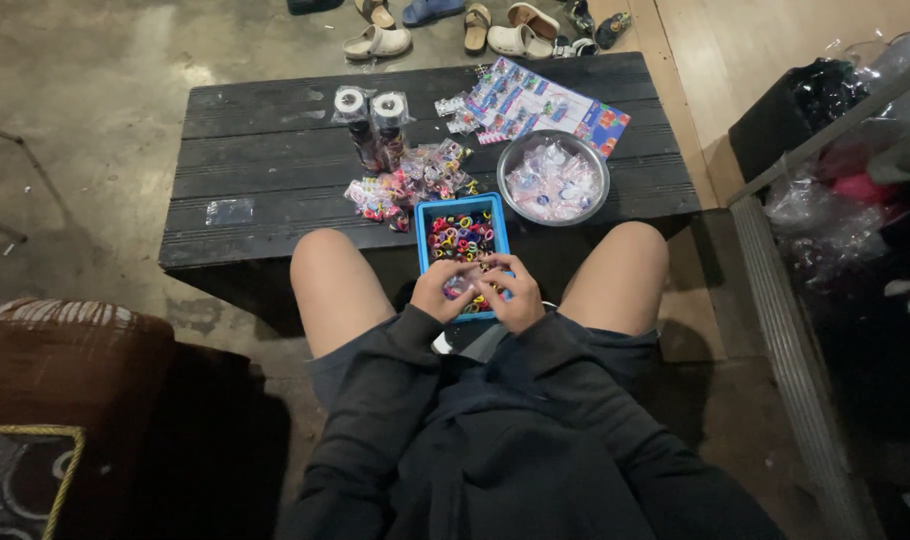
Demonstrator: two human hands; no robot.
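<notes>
Over the near end of the blue tray (pixel 423 232), left hand (pixel 437 291) and right hand (pixel 512 298) pinch a small clear packet (pixel 462 287) between them. Just beyond the grip, loose coloured hair ties (pixel 461 236) fill the tray; further out, filled packets (pixel 407 186) lie heaped, so packing looks partway

Your hands (pixel 478 290) cover the near end of the blue tray (pixel 462 209), so whatever they pinch stays hidden. The packets in the steel bowl (pixel 554 145) near the bench's right edge are too small to identify.

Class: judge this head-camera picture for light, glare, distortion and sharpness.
Head view: dim overall; glare on the concrete floor at top left and the steel bowl; wide-angle bending at the edges; both hands and the blue tray too small for detail.
</notes>
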